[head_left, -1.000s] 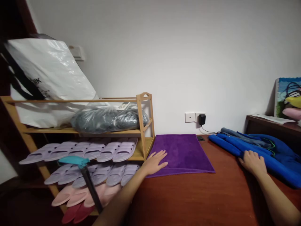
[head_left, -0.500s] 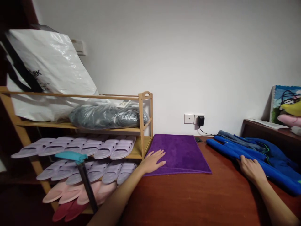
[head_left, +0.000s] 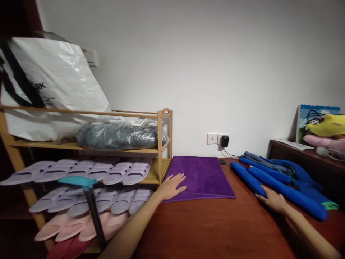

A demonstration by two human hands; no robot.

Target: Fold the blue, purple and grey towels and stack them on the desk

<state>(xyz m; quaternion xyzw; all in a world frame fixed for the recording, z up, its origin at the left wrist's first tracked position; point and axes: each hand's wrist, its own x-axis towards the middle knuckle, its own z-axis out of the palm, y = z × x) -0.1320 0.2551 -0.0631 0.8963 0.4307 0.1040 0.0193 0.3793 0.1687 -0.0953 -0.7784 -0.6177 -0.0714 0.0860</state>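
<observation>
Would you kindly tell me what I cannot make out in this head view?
All in the head view:
- Palm of the left hand: turned down over the purple cloth, hidden by the hand itself.
- Part of the nearest blue roll: covered by the right hand.
- Some lettering on the white bag: behind its black strap.
- Contents of the clear plastic bag: obscured by creases and glare.
- Red slippers: cut off by the bottom edge.

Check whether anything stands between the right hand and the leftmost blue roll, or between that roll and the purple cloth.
Nothing visible separates the right hand from the leftmost blue roll; it grips the near end. Toward the purple cloth, a small black piece lies near the wall; otherwise only brown tabletop shows between.
</observation>
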